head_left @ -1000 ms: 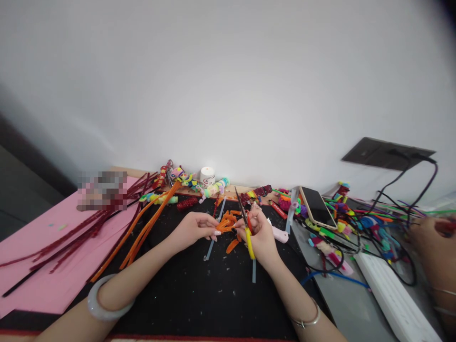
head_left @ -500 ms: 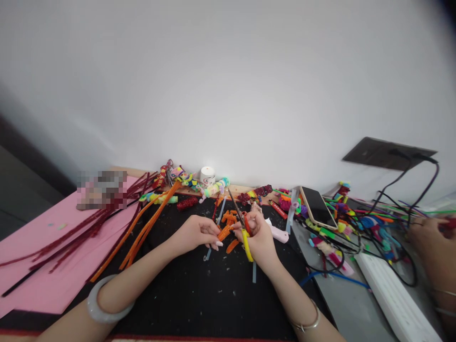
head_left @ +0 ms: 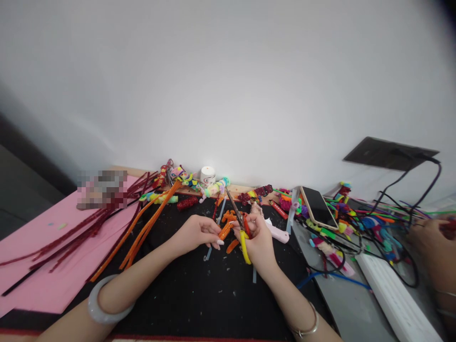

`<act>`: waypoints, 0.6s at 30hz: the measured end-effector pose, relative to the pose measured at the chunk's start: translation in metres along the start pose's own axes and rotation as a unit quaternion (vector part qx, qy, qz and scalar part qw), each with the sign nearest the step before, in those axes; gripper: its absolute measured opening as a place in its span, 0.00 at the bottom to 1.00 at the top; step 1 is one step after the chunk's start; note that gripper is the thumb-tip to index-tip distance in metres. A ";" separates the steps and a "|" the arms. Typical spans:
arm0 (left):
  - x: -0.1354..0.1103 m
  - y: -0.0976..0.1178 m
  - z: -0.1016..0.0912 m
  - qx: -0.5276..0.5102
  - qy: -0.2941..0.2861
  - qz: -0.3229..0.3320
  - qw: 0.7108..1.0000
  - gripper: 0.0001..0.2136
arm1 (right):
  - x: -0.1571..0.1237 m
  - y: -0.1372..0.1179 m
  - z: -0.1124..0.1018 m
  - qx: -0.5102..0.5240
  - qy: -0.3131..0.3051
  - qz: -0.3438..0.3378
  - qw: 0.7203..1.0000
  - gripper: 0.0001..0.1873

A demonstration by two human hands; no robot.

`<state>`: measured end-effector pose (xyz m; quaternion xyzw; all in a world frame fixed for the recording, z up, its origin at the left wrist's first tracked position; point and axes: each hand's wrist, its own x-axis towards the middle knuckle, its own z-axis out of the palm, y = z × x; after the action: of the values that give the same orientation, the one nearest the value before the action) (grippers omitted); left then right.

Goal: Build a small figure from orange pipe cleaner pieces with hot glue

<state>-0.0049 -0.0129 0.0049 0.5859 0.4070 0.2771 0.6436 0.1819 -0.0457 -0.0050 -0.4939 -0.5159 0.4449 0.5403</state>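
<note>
My left hand (head_left: 201,233) has thumb and fingers pinched together on a short orange pipe-cleaner piece (head_left: 225,231) over the black mat (head_left: 199,299). To its right, my right hand (head_left: 259,240) holds scissors (head_left: 244,247) with yellow and red handles, blades slanting up and away toward the wall. The right fingertips come close to the orange piece; whether they touch it I cannot tell. More cut orange pieces (head_left: 233,246) lie just beneath and behind the hands. A pale pink tool (head_left: 280,233) rests beside my right hand, partly hidden by it.
Long orange pipe cleaners (head_left: 149,231) and dark red ones (head_left: 96,216) lie at left, partly over pink sheets (head_left: 46,266). A white roll (head_left: 207,175) stands by the wall. At right are a phone (head_left: 318,206), a power strip (head_left: 395,294), cables and another person's hand (head_left: 427,237).
The scissors have tilted slightly, their yellow handle and tips shifting a little to the left. My left hand stays nearly still with the orange piece.
</note>
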 end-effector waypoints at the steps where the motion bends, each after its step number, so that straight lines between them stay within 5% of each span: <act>1: 0.000 0.000 0.000 -0.003 -0.001 -0.003 1.000 0.10 | -0.001 0.000 0.000 0.000 0.002 -0.002 1.000 0.20; 18: -0.005 0.009 0.000 -0.085 -0.050 -0.054 0.994 0.12 | -0.002 0.006 -0.002 -0.017 0.018 -0.012 1.000 0.18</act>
<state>-0.0066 -0.0155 0.0148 0.5194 0.3800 0.2462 0.7247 0.1834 -0.0474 -0.0109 -0.5047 -0.5200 0.4204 0.5460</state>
